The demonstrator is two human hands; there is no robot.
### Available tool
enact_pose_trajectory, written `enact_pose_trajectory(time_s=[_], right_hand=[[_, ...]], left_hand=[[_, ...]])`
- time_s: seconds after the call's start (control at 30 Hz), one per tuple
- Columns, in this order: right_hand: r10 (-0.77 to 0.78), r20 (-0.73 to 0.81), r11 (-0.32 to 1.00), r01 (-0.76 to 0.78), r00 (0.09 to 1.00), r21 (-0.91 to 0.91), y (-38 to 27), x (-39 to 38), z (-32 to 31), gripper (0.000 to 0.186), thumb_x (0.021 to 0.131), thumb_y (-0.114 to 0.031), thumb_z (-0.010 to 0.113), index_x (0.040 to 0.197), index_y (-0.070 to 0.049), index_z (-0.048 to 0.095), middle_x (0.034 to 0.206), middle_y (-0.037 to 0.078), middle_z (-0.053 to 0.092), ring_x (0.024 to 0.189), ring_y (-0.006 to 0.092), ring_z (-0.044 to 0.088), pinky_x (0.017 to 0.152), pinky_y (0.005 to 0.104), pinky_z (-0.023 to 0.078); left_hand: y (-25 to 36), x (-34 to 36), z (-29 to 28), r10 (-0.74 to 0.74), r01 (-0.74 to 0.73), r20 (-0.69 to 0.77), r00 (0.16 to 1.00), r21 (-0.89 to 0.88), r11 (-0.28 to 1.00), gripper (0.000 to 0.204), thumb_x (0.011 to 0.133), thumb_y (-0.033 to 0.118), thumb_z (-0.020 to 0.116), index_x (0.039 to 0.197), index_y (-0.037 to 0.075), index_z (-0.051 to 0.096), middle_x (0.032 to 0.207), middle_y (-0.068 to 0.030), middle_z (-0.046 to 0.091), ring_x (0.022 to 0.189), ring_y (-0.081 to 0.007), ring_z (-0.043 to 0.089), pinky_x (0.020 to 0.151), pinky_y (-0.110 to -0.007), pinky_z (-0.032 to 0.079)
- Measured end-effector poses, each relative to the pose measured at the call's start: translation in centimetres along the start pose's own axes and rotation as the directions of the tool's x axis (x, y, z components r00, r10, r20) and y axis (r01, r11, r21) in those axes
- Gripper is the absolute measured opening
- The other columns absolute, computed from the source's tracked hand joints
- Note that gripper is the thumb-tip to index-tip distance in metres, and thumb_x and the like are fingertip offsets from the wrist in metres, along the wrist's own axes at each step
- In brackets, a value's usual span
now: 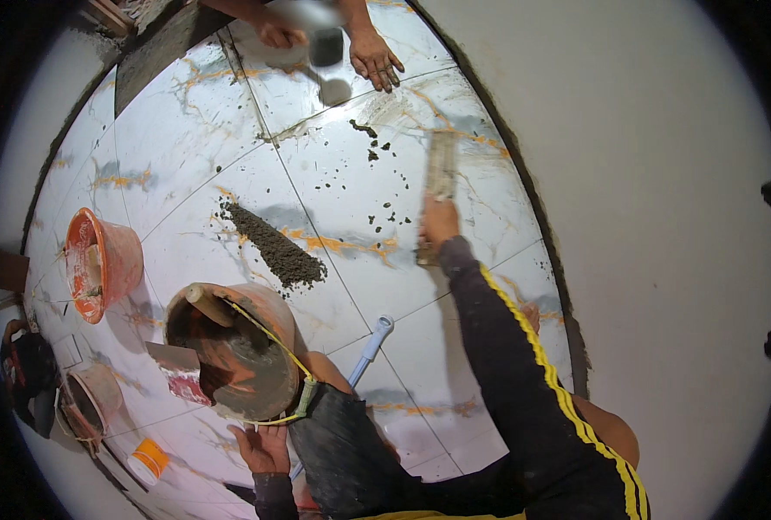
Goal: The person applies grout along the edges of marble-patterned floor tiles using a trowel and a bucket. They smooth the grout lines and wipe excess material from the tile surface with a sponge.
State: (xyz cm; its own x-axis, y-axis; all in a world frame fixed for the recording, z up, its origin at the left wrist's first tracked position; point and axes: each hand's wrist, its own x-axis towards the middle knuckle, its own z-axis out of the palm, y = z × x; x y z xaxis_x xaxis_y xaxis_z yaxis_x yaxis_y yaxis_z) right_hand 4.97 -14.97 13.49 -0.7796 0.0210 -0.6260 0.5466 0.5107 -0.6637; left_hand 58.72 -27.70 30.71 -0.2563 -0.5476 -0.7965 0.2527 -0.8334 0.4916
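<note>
My right hand [440, 221] is closed round a long, mortar-smeared board [442, 160] held low over the marbled tiles [342, 295]. Crumbs of mortar lie to its left, and beyond them a long heap of dark mortar [281, 250]. My left hand [266, 449], fingers apart, is at the near rim of a large mortar-coated bucket [273, 312]; whether it touches the rim is hard to tell. Inside the bucket stands a thick round handle [208, 305], and a flat red-and-grey blade [182, 374] overlaps its left rim. A yellow cord handle [273, 335] hangs across it.
Another person's hands [375, 59] work at the far edge beside a blurred dark round object [325, 48]. An orange bucket [125, 260], a dirty bucket [99, 394] and a small orange-white tub [149, 459] stand left. A light-blue tool [372, 351] lies by my knee. A wall [654, 217] bounds the right.
</note>
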Motion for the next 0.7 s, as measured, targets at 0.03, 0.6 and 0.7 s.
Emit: enact_pose_trajectory(time_s=[0.03,0.6,0.7], right_hand=[[-0.121,0.066,0.988,0.126,0.991,-0.085,-0.3,-1.4,2.8,0.055,0.101,-0.048,0.06,0.097,0.006,0.065,0.077,0.024,0.069,0.062,0.0371,0.071,0.054,0.0505,0.057],[-0.261,0.184,0.891,0.31,0.948,-0.33,-6.8,-0.8,11.8,0.057,0.099,-0.045,0.058,0.1,0.011,0.07,0.099,0.037,0.07,0.101,0.0502,0.069,0.092,0.0541,0.054],[-0.373,0.411,0.753,0.53,0.832,-0.39,-7.6,-3.7,16.8,0.061,0.101,-0.048,0.054,0.107,0.012,0.067,0.102,0.036,0.07,0.103,0.051,0.068,0.093,0.0514,0.054]], left_hand=[[-0.1,0.7,1.0,0.048,-0.044,0.09,0.995,-0.041,0.998,0.079,0.099,0.057,0.063,0.155,0.007,0.039,0.159,-0.0159,0.043,0.144,-0.0354,0.045,0.118,-0.055,0.039],[0.1,4.9,0.1,0.006,-0.008,-0.023,1.0,-0.123,0.992,0.043,0.098,0.01,0.063,0.138,-0.004,0.054,0.141,-0.0194,0.06,0.13,-0.0357,0.059,0.114,-0.051,0.048],[1.9,5.6,-1.8,0.015,-0.037,-0.111,0.994,-0.198,0.979,0.047,0.096,0.006,0.063,0.141,-0.002,0.053,0.141,-0.0191,0.06,0.13,-0.035,0.059,0.115,-0.052,0.047]])
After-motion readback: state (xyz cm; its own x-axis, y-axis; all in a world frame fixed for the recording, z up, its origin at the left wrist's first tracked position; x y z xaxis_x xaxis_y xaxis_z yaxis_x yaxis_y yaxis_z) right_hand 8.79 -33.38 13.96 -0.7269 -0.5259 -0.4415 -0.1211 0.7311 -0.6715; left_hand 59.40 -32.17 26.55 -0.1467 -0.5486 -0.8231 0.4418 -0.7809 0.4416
